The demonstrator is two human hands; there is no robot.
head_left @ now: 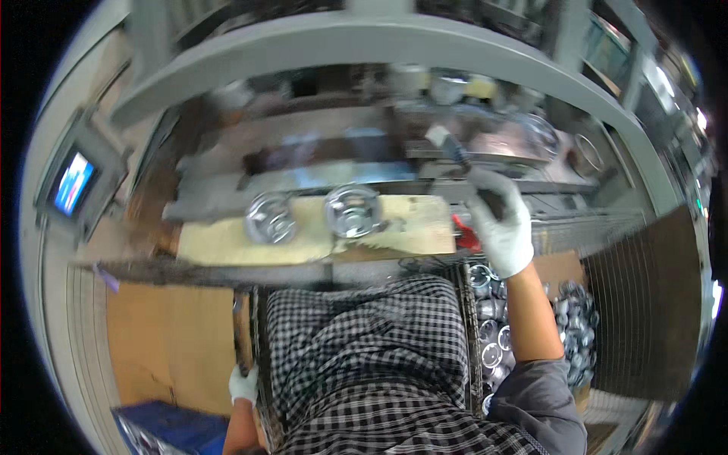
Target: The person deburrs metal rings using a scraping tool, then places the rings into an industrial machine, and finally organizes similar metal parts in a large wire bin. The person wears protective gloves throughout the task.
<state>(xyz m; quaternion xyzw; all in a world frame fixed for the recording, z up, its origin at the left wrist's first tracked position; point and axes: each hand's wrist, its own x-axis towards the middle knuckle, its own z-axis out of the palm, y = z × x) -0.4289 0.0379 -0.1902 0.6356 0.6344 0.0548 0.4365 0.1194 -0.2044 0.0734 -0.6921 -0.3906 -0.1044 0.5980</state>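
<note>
My right hand (502, 224), in a white glove, reaches over the front of the machine bench. Its fingers are closed round a brush (453, 148) with a dark handle and pale tip, pointing up and left over the metal bed. Down at the lower left, my gloved left hand (243, 385) is closed at the lower end of a long, dark, narrow thing (242, 334); its kind is unclear. Two shiny round metal parts, a left one (270, 218) and a right one (353, 211), rest side by side on a yellowish board (413, 220).
A grey frame bar (364, 39) arches across the machine. At right, metal parts (574, 326) fill containers beside a brown panel (644, 303). A red object (466, 234) lies below my right hand. Cardboard (167, 341), a blue box (171, 428) and a screen (74, 183) are at left.
</note>
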